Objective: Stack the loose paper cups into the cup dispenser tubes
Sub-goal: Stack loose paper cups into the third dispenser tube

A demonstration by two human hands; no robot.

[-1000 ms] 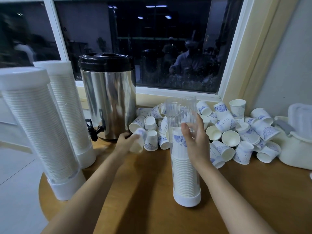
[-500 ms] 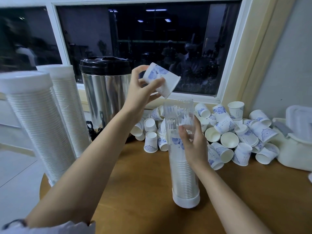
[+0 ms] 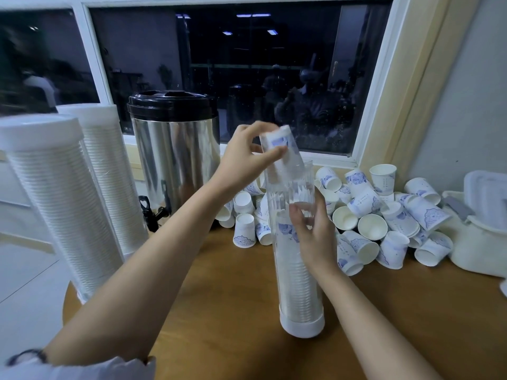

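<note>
While left hand (image 3: 244, 160) pinched an upside-down cup (image 3: 277, 141), its rim sat partly inside the tube (image 3: 299, 283) mouth | right hand (image 3: 315, 237) curled round tube at mid-height, below cup | tube upright on worktop (image 3: 219, 311), part filled | loose cups (image 3: 370, 226) heaped behind, to right

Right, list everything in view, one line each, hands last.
clear tube: one, clear with white base, upright mid-table, part-filled with cups.
held cup: one, white and blue, at the clear tube's mouth.
loose cups: a pile, uncounted, white and blue, behind and right of the clear tube.
full tubes: two, white, left of the urn.
urn: one, steel with black lid, left of the pile.
white container: one, far right.
table: one, brown wood.
left hand: pinches the held cup.
right hand: grips the clear tube.
</note>
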